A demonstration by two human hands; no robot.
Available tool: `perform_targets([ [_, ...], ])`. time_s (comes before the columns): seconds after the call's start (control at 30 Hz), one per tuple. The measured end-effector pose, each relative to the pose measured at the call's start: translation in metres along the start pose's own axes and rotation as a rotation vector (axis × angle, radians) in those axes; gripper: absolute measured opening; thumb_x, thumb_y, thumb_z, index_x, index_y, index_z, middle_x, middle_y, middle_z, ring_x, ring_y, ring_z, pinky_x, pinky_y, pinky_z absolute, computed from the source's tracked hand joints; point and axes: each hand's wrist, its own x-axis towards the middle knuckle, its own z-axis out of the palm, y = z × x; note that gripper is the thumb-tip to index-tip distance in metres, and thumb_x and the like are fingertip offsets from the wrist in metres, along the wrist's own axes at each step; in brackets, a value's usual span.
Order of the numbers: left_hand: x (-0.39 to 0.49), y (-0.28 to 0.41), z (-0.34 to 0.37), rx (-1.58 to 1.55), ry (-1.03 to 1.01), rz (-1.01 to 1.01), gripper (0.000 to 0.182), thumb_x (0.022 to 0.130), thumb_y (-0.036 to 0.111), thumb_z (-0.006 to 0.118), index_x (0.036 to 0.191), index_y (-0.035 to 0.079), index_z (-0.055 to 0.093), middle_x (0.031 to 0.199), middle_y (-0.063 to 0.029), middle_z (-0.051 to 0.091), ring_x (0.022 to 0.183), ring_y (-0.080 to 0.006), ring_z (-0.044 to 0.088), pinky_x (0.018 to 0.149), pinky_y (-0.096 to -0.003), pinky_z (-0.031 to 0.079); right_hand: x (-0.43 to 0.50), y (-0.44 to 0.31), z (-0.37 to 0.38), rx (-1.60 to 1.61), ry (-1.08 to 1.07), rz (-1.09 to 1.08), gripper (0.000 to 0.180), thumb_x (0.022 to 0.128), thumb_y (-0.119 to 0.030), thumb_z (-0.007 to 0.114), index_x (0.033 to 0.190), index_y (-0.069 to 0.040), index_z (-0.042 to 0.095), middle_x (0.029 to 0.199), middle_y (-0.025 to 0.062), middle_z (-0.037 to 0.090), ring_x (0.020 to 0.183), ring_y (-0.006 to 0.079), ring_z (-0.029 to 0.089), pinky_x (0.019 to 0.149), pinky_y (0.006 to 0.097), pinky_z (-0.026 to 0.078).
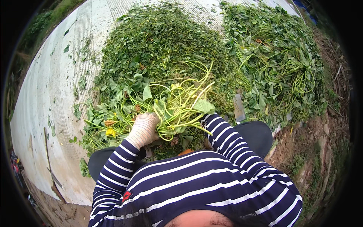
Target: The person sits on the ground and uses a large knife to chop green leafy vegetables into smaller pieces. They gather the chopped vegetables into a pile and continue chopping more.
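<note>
My left hand (pixel 144 127), in a pale striped knit glove, is closed around a bundle of leafy vines (pixel 178 113) with long yellow-green stems. The bundle lies across the space between my knees, its stems pointing up and to the right. My right forearm reaches under the bundle's right end; leaves and stems hide the right hand. More loose vines (pixel 113 127) with a few yellow and brown leaves lie left of my left hand. A broad metal blade (pixel 239 107) rests beside my right knee, apart from both hands. A heap of chopped greens (pixel 167 42) spreads in front of me.
A tall pile of uncut vines (pixel 280 62) stands at the right. Pale concrete (pixel 56 99) with scattered leaf bits extends to the left, with a thin stick (pixel 48 153) on it. Bare earth and dry stalks (pixel 312 142) border the right side.
</note>
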Motion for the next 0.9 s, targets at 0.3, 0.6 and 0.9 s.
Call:
perform_targets([
  [0.3,0.039,-0.009,0.047,0.032,0.205,-0.077,0.079,0.057,0.03,0.088,0.127,0.006,0.062,0.143,-0.0224,0.047,0.14,-0.0373,0.038,0.113,-0.0523,0.033,0.027,-0.083,0.002,0.267,-0.485,0.266,0.052,0.089,-0.027,0.075,0.132,-0.003,0.06,0.125,0.0114,0.067,0.108,0.0246,0.064,0.096,0.0352,0.053],
  [0.6,0.123,-0.057,0.068,-0.342,-0.057,-0.255,0.071,0.067,0.038,0.083,0.122,-0.002,0.063,0.111,-0.0227,0.07,0.106,-0.0354,0.067,0.093,-0.0406,0.054,0.025,-0.131,-0.003,-1.05,-0.733,0.004,0.049,0.088,-0.021,0.076,0.131,-0.003,0.06,0.12,0.0116,0.069,0.106,0.0232,0.066,0.096,0.034,0.054],
  [0.9,0.163,-0.051,0.088,-0.224,-0.133,-0.235,0.053,0.074,0.037,0.08,0.115,0.007,0.068,0.103,-0.0162,0.073,0.1,-0.0324,0.07,0.086,-0.0428,0.056,0.021,-0.083,0.045,-1.018,-0.473,-0.344,0.054,0.083,-0.013,0.08,0.131,-0.004,0.057,0.119,0.0121,0.069,0.107,0.0247,0.067,0.095,0.0346,0.054],
])
